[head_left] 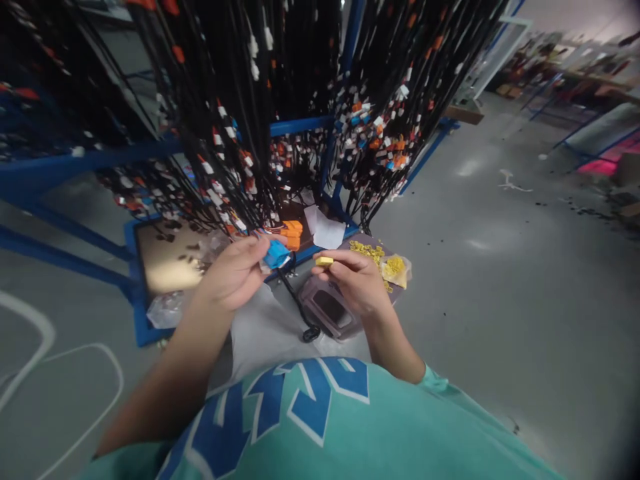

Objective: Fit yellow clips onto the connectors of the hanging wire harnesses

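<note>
"Head view: what is held in the left hand point(235, 273)?"

"A blue connector point(277, 255) is pinched at the fingertips of that grip, and a black cable point(296, 301) is seen hanging from it."

"And the right hand point(355, 280)?"

"Its grip is pressed together on a small yellow clip point(325, 261). The clip is held just beside the blue connector, with a narrow gap between them."

"What is seen beneath?"

"A grey tray point(327, 313) lies under the right hand. Loose yellow pieces point(367, 251) are scattered behind it, below the hanging wire harnesses point(240, 133)."

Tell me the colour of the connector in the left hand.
Blue: the connector in the left hand, clearest in the head view.
</note>
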{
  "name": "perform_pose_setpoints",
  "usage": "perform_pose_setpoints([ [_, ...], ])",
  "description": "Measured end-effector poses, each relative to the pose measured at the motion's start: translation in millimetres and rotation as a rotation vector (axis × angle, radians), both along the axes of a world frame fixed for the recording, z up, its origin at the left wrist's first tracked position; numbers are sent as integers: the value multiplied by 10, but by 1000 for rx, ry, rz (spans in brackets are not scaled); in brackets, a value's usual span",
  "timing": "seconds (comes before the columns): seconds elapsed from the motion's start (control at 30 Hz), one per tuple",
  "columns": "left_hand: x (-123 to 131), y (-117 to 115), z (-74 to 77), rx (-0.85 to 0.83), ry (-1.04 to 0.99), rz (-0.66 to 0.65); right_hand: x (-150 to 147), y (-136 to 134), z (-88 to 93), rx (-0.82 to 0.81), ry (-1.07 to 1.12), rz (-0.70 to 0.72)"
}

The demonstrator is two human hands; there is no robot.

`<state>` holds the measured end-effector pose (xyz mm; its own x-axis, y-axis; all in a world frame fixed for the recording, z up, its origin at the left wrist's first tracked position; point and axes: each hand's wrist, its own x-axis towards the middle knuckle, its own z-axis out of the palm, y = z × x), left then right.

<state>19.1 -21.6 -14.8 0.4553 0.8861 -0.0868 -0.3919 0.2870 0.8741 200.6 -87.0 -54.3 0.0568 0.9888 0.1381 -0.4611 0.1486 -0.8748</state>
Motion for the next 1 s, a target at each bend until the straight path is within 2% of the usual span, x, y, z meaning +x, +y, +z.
perform_pose_setpoints([
  [0.1,-9,-25,12,-8,-32,-27,-134,20,81,31,-20,-13],
  [0.2,-18,-51,42,-25,-57,-43,-215,42,121,159,-74,-20],
  [0.37,-42,-67,79,-23,-54,-60,-257,24,174,412,-417,-227],
  [0.5,-59,-65,107,-56,-81,-75,-301,-18,270,491,-593,-289],
  [0.67,-56,-65,150,-114,-118,-72,-352,-5,382,706,-800,-418],
  [0.8,-33,-71,164,-130,-126,-39,-358,22,399,771,-861,-412],
  [1.0,11,-88,163,-93,-101,-11,-364,50,395,786,-970,-431],
])
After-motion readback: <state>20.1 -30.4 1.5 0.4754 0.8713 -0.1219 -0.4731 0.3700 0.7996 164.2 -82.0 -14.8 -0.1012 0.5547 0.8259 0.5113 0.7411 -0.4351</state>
